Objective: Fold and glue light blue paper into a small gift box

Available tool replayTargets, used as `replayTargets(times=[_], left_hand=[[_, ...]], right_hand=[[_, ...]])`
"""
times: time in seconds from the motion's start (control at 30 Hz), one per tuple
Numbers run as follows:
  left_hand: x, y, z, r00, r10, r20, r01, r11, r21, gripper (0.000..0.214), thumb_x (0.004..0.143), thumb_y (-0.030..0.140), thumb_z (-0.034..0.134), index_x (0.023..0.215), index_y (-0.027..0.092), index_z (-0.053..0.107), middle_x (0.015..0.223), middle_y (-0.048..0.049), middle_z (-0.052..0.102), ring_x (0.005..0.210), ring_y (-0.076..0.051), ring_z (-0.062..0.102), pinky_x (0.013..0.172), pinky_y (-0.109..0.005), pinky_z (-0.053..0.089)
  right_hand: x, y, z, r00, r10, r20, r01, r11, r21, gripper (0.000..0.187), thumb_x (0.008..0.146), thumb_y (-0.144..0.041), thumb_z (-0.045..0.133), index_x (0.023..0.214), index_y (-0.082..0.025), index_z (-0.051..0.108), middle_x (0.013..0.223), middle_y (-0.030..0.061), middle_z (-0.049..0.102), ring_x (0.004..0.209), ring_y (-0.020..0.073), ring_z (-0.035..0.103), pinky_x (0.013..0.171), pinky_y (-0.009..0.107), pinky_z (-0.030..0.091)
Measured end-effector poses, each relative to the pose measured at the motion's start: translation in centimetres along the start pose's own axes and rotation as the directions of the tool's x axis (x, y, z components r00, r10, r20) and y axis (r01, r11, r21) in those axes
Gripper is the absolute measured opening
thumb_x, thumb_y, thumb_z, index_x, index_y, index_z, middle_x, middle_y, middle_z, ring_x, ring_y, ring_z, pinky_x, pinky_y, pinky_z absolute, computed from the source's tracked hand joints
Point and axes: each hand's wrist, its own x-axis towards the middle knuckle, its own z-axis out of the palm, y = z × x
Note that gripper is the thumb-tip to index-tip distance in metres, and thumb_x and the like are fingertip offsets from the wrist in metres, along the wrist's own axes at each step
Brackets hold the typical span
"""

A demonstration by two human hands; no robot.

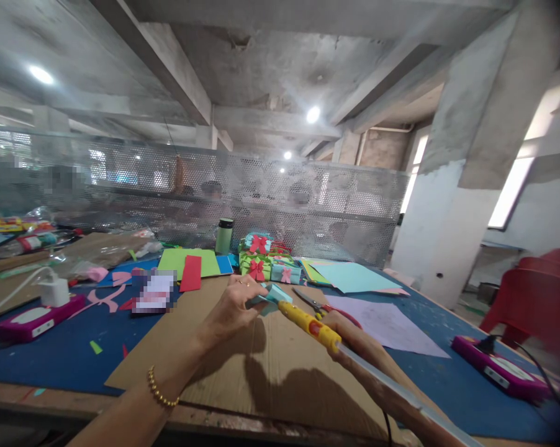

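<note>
My left hand [237, 303], with a ring on a finger, pinches a small folded piece of light blue paper [278, 294] above the cardboard. In my right hand [344, 332] is a yellow glue gun [311, 325], its tip at the near side of the paper; I cannot tell whether they touch. A long translucent glue stick [401, 390] runs out of its back toward the lower right. Red-handled scissors [310, 300] lie just beyond the gun, partly hidden by it and my right hand. The fingertips behind the paper are hidden.
Small paper boxes with red and pink bows [257, 268] stand behind the cardboard sheet [215, 385]. Coloured paper [359, 276] and a lilac sheet [387, 326] lie right. A green bottle [224, 236] stands at the back. Purple power strips [40, 318] sit on both sides.
</note>
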Motion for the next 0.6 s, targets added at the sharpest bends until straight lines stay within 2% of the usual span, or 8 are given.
replayTargets(times=[0.17,0.3,0.37,0.5,0.6], left_hand=[[0.05,0.12,-0.09,1.000,0.009,0.002,-0.009,1.000,0.010,0.008,0.086,0.018,0.067,0.091,0.023,0.070,0.086,-0.0028,0.073,0.085,-0.020,0.062,0.086,-0.041,0.041],[0.06,0.11,-0.07,0.999,0.019,-0.028,-0.019,1.000,0.010,0.009,0.085,0.016,0.067,0.091,0.023,0.070,0.087,-0.0025,0.073,0.085,-0.021,0.063,0.086,-0.041,0.041],[0.06,0.15,-0.11,1.000,0.003,-0.021,-0.002,1.000,0.010,0.011,0.085,0.015,0.067,0.092,0.023,0.070,0.089,-0.0025,0.074,0.086,-0.021,0.063,0.086,-0.041,0.042],[0.10,0.33,-0.34,0.999,-0.046,0.019,0.046,0.999,0.004,0.014,0.084,0.015,0.066,0.093,0.023,0.072,0.090,-0.0029,0.074,0.089,-0.022,0.063,0.086,-0.042,0.042],[0.12,0.30,-0.36,0.997,-0.075,0.028,0.075,0.997,-0.006,0.014,0.084,0.015,0.065,0.091,0.025,0.072,0.089,-0.0026,0.073,0.088,-0.022,0.062,0.087,-0.043,0.043]], right_hand=[[-0.02,-0.05,-0.15,1.000,-0.004,-0.004,0.004,1.000,0.002,0.035,0.093,-0.054,0.052,0.101,-0.025,0.069,0.103,0.0059,0.070,0.098,0.0290,0.065,0.079,0.037,0.055],[-0.28,0.36,-0.10,1.000,0.030,-0.008,-0.030,1.000,0.009,0.035,0.092,-0.055,0.052,0.102,-0.027,0.071,0.096,0.0052,0.071,0.089,0.0268,0.066,0.074,0.036,0.055],[-0.39,0.67,0.00,0.999,0.043,-0.016,-0.043,0.999,0.027,0.035,0.093,-0.055,0.052,0.103,-0.028,0.071,0.093,0.0047,0.070,0.086,0.0257,0.065,0.072,0.036,0.055],[-0.42,0.91,-0.07,1.000,0.028,-0.005,-0.028,0.996,0.080,0.033,0.094,-0.053,0.052,0.107,-0.030,0.071,0.097,0.0040,0.069,0.091,0.0258,0.064,0.080,0.038,0.055],[-0.66,0.89,-0.41,1.000,0.026,0.003,-0.026,0.995,0.099,0.036,0.094,-0.053,0.051,0.113,-0.029,0.070,0.093,0.0039,0.069,0.086,0.0255,0.064,0.078,0.038,0.055]])
